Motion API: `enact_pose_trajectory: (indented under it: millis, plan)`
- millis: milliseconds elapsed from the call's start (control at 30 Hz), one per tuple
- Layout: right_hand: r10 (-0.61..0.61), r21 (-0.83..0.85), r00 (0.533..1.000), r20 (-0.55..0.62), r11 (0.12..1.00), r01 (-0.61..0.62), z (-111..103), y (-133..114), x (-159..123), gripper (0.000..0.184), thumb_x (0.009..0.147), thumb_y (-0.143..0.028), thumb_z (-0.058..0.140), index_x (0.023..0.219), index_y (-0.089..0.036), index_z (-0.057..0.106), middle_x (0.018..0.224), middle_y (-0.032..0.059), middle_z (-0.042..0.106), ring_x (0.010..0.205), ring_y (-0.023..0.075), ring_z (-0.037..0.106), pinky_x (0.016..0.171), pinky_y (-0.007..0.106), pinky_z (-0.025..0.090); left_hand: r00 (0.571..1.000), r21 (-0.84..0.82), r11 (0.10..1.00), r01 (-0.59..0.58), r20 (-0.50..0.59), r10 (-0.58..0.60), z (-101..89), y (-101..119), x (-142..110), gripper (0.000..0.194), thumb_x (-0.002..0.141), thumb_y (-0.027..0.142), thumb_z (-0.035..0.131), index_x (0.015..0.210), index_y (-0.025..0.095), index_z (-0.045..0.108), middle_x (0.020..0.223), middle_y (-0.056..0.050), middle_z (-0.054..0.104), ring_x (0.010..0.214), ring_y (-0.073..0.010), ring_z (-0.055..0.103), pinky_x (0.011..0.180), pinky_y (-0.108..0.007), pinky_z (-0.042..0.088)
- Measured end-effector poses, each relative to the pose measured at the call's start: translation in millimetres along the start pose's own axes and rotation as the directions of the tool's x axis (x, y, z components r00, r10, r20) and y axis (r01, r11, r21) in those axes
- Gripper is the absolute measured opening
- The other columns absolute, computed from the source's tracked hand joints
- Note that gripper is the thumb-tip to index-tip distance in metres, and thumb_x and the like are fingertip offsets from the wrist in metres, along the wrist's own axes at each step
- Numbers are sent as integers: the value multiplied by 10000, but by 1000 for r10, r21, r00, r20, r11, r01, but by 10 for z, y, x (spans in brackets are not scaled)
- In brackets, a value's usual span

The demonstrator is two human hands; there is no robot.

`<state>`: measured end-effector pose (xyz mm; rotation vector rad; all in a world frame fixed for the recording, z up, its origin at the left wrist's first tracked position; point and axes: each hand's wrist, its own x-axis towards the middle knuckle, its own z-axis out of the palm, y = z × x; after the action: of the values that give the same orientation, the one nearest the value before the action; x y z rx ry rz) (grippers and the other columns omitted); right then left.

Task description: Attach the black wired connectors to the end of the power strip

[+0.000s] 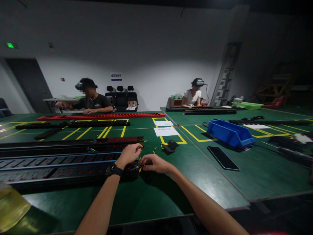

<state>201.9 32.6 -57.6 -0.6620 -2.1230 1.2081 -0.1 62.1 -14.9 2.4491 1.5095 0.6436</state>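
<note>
Long black rails [80, 171] with red dots and blue edge strips lie side by side at the left. Over their right end is my left hand [129, 154], its fingers bent and closed near the rail's end; what they grip, if anything, is hidden. Facing it, my right hand [155, 163] pinches at a thin yellow wire [140, 169] coming out of that end. A small black part with a yellow lead [170, 147] lies just beyond my right hand.
A blue bin [228, 133] and a dark phone [223, 158] are on the green table to the right. Paper sheets [166, 131] lie mid-table, with a long red rail [102, 116] behind. Two people sit across. A yellowish container [12, 207] stands at lower left.
</note>
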Motion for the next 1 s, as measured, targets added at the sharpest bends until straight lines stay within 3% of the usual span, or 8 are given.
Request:
enact_pose_trajectory:
  millis: [267, 467, 533, 600, 667, 800, 900, 1000]
  plan:
    - [18, -165, 999, -37, 986, -24, 166, -49, 49, 263, 796, -133, 603, 971, -183, 793, 914, 17, 765, 772, 153, 648, 726, 235, 485, 1000, -1, 1000, -13, -10, 13, 16, -14, 8, 325, 944, 296, 510, 1172, 245, 736, 1183, -54, 763, 1065, -220, 708, 920, -282, 507]
    - [27, -61, 961, -276, 997, -45, 115, -87, 109, 249, 881, -278, 572, 952, -169, 784, 894, 31, 757, 790, 165, 645, 745, 251, 480, 1000, 0, 1000, -12, 4, 12, 5, -2, 12, 339, 924, 249, 498, 1165, 234, 736, 1146, -56, 774, 1035, -215, 716, 899, -278, 511]
    - [14, -145, 924, -382, 987, -75, -13, -97, 84, 351, 965, -368, 494, 882, -162, 765, 852, 43, 737, 792, 172, 637, 753, 260, 469, 1000, 1, 1000, -14, 5, 14, 10, -12, 14, 333, 927, 263, 504, 1168, 247, 733, 1120, -43, 782, 1024, -214, 719, 896, -274, 507]
    - [4, -341, 867, -498, 919, -200, -182, -89, 20, 431, 1010, -425, 441, 824, -171, 736, 816, 52, 707, 790, 178, 615, 746, 263, 446, 1000, -2, 1000, -13, 6, 13, 13, -21, 15, 328, 932, 280, 506, 1168, 254, 731, 1105, -38, 786, 1005, -212, 723, 886, -272, 506]
    - [-17, -516, 792, -610, 767, -381, -361, -63, -66, 406, 1015, -429, 456, 820, -188, 717, 853, 68, 695, 836, 188, 604, 765, 264, 426, 1000, -8, 1000, -11, 5, 11, 11, -23, 13, 326, 933, 280, 503, 1164, 254, 732, 1097, -38, 787, 990, -211, 726, 878, -273, 506]
    - [-28, -538, 628, -778, 545, -643, -670, 13, -227, 404, 1036, -381, 407, 855, -200, 720, 911, 96, 700, 876, 196, 610, 772, 262, 415, 1000, -18, 1000, -1, 6, 1, -7, -12, 6, 322, 934, 273, 503, 1157, 249, 734, 1080, -42, 789, 964, -210, 727, 853, -275, 508]
    - [3, -439, 518, -855, 529, -727, -842, 69, -309, 421, 1028, -372, 390, 866, -198, 737, 933, 107, 722, 890, 211, 630, 775, 271, 428, 1000, -23, 1000, 2, 6, -2, -17, -5, 1, 319, 935, 275, 506, 1155, 249, 736, 1076, -43, 788, 958, -207, 724, 843, -272, 509]
    - [-5, -298, 392, -920, 658, -692, -976, 128, -363, 360, 983, -346, 427, 1001, -186, 749, 1028, 114, 745, 936, 233, 662, 833, 293, 454, 1000, -31, 1000, -1, 12, 1, -20, -4, 0, 328, 937, 277, 499, 1164, 246, 733, 1080, -44, 786, 964, -204, 723, 838, -268, 508]
